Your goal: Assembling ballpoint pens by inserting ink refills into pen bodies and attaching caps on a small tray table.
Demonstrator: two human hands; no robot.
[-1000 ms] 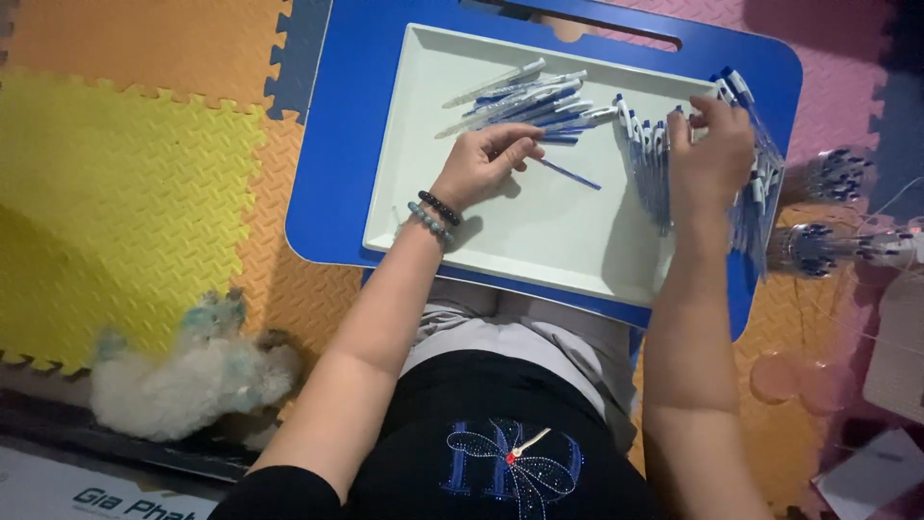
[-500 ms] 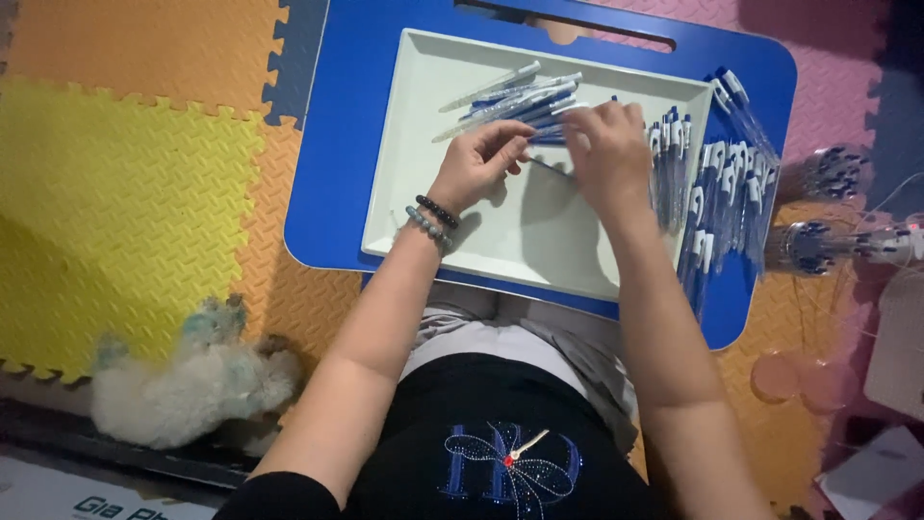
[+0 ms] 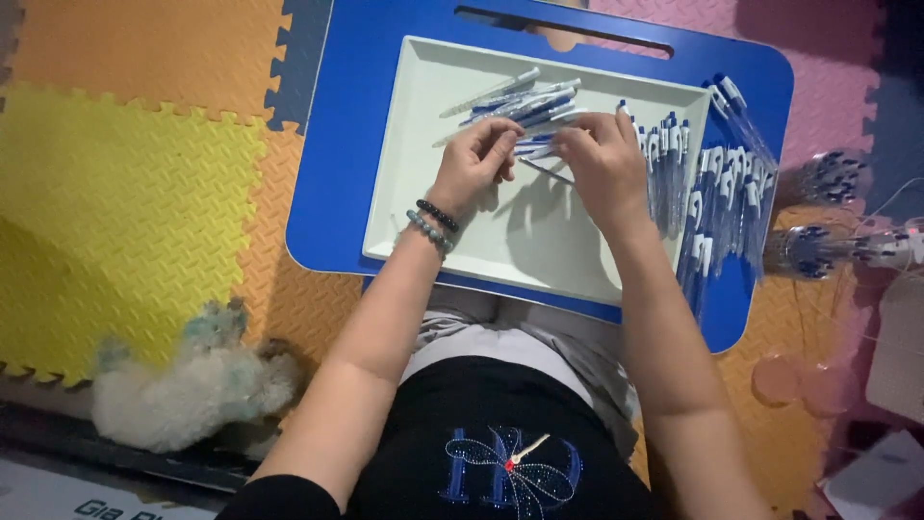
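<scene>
Over the white tray (image 3: pixel 452 241) on the blue worktop (image 3: pixel 337 144), left hand (image 3: pixel 472 164) and right hand (image 3: pixel 602 159) each pinch a pen part (image 3: pixel 544 171) between them, grip narrow, beside the pen pile (image 3: pixel 520 101).

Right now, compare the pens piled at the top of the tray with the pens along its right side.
The piled pens lie loose and crisscrossed inside the pale tray; the lined-up pens sit side by side in a neat row, reaching over the tray's edge onto the blue lap desk. Both are blue and white.
</scene>
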